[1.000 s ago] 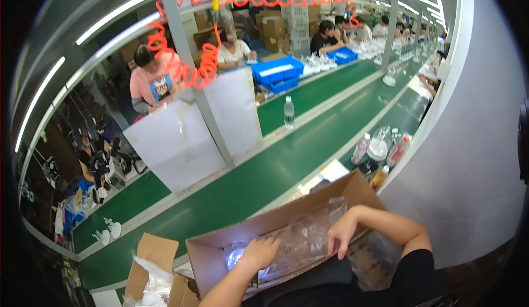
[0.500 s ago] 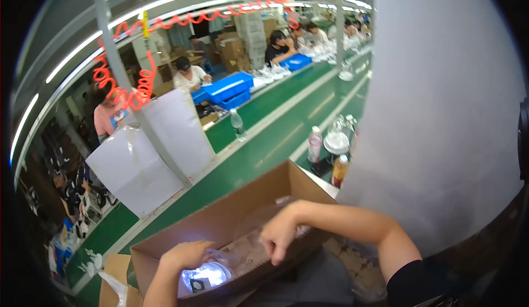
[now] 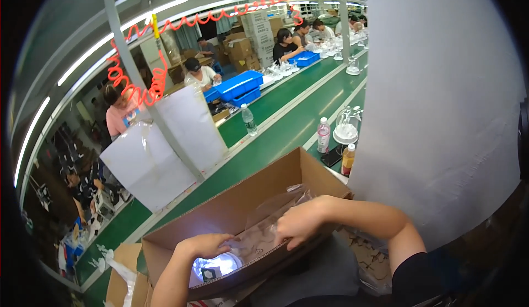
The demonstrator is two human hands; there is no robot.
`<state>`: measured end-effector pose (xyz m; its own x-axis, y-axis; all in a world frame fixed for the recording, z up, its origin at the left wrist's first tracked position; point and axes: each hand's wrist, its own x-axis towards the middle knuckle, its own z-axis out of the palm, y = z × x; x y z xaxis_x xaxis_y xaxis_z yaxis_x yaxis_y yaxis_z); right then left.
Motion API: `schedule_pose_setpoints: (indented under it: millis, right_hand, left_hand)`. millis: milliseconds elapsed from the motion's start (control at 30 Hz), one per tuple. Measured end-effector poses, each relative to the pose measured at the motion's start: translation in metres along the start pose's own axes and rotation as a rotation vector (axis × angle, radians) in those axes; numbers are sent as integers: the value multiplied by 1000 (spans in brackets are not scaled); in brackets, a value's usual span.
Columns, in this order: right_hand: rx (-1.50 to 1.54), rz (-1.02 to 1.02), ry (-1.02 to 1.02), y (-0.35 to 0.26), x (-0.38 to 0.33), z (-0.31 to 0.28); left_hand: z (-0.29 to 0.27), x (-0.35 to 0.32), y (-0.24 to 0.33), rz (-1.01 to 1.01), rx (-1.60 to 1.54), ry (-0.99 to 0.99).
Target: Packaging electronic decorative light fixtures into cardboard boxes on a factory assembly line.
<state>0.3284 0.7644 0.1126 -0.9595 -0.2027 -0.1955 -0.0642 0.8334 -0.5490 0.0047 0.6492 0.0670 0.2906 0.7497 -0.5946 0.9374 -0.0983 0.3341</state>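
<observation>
A long open cardboard box [image 3: 220, 207] stands in front of me. At its left end lies a round lamp [image 3: 220, 265], glowing bright white, with a small dark-green and white label on it. My left hand [image 3: 208, 245] reaches in over the lamp, its fingers stretched to the right and a little apart. Crumpled clear plastic bag [image 3: 270, 219] lies along the box beside the lamp. My right hand [image 3: 302, 221] is closed, its curled fingers pointing down at the plastic near the box's near wall. The fingertips are partly hidden.
Beyond the box runs a green conveyor belt [image 3: 286, 121]. A clear bottle [image 3: 248, 121], a pink-labelled bottle [image 3: 323, 136], an amber drink bottle [image 3: 347, 159], a black phone [image 3: 332, 156] and a white lamp [image 3: 345, 133] stand there. White board [image 3: 441, 87] blocks the right. Several co-workers sit opposite.
My right hand has shifted slightly toward the right and turned, its fingers lower by the plastic. The clear plastic stands up more beside it. My left hand stays over the lamp. The whole view has shifted a little.
</observation>
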Motion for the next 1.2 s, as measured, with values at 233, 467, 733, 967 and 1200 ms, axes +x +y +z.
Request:
schedule_pose_setpoints:
  millis: [233,467,733,967,1200]
  right_hand:
    - [-307,240,310,-15,-5,30]
    - [-219,186,314,-1,-1,21]
    - [-140,167,385,-4,1,27]
    - [-145,117,463,-6,-9,34]
    - [-114,91,523,2,-8,37]
  left_hand:
    - [-16,-4,13,11,73,-9]
    - [-17,-11,18,-12,55,85]
    - [-13,-14,2,-98,17,68]
    - [-17,-6,9,-115,-73,-10]
    - [-26,-4,11,-130,-53,3]
